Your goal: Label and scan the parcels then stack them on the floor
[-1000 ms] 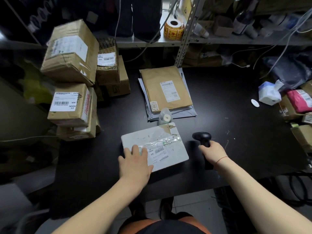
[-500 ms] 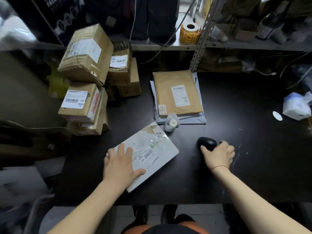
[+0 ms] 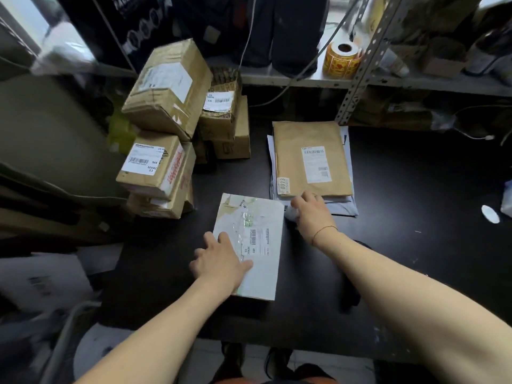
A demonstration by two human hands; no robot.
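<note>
A flat white parcel (image 3: 257,217) with a barcode label (image 3: 259,241) lies lengthwise on the black table (image 3: 415,231). My left hand (image 3: 219,261) lies on its near left part, fingers over the left edge. My right hand (image 3: 310,212) is farther back, at the near edge of a brown padded envelope (image 3: 310,159) that tops a pile of grey mailers. Its fingers curl around a small white bottle (image 3: 291,214), mostly hidden. The black scanner (image 3: 350,292) lies on the table, largely covered by my right forearm.
Labelled cardboard boxes (image 3: 155,167) are stacked at the table's left and back left. A metal shelf post (image 3: 360,70) rises behind the envelopes, with a roll of yellow stickers (image 3: 342,59) on the shelf. Cables hang at the back. A small white disc (image 3: 490,214) lies far right.
My left hand has turned the white parcel until it lies lengthwise. My right hand let go of the scanner and moved forward left onto the small white bottle.
</note>
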